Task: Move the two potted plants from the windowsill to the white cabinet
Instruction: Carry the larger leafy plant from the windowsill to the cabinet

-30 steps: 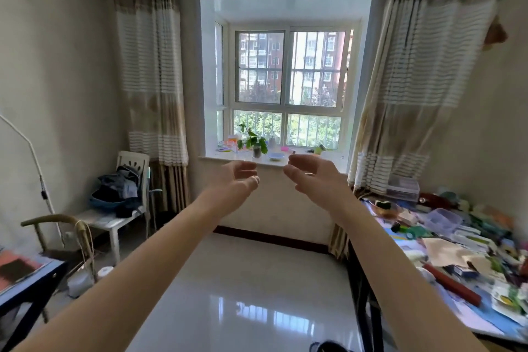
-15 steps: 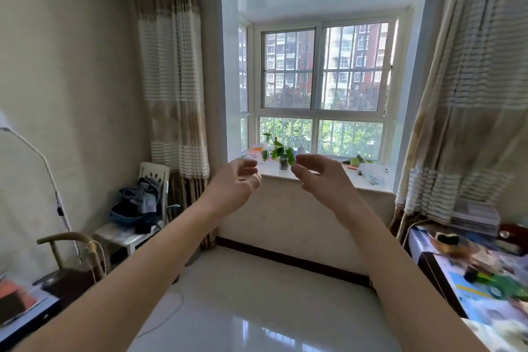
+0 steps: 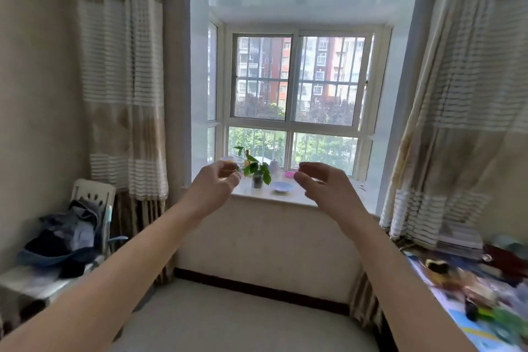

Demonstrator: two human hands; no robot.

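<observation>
A small potted plant (image 3: 257,178) stands left of middle on the windowsill (image 3: 265,196), near its front edge, a white dish (image 3: 281,187) just beside it. The left hand (image 3: 213,188) and right hand (image 3: 328,193) hover before the sill on either side of the plant, fingers loosely curled, holding nothing.

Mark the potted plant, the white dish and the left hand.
potted plant (image 3: 257,181), head view, on its dark pot.
white dish (image 3: 281,187), head view, bare middle of the dish.
left hand (image 3: 213,189), head view, middle of the hand.
</observation>
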